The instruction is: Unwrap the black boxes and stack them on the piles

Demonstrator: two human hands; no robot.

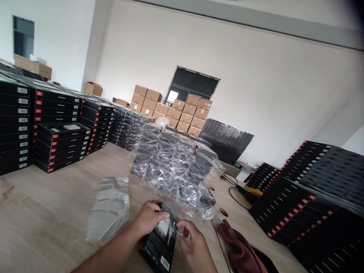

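Note:
A flat black box (159,242) with a barcode label near its lower corner lies at a slant at the front of the table. My left hand (150,218) grips its upper left side, thumb across the printed face. At the box's right edge, the curled fingers of my right hand (192,242) pinch a bit of clear plastic bag (179,236); how much of the box the film covers is hard to make out. A pile of flat clear plastic bags (109,208) lies left of my left forearm. Just beyond my hands stand stacks of film-wrapped black boxes (173,163).
Black boxes (61,146) with red marks are stacked at the left, and more stacks (301,212) crowd the right. A dark red cloth (241,250) lies right of my right hand, near a black cable (234,191). Cardboard cartons (184,113) rise at the back wall.

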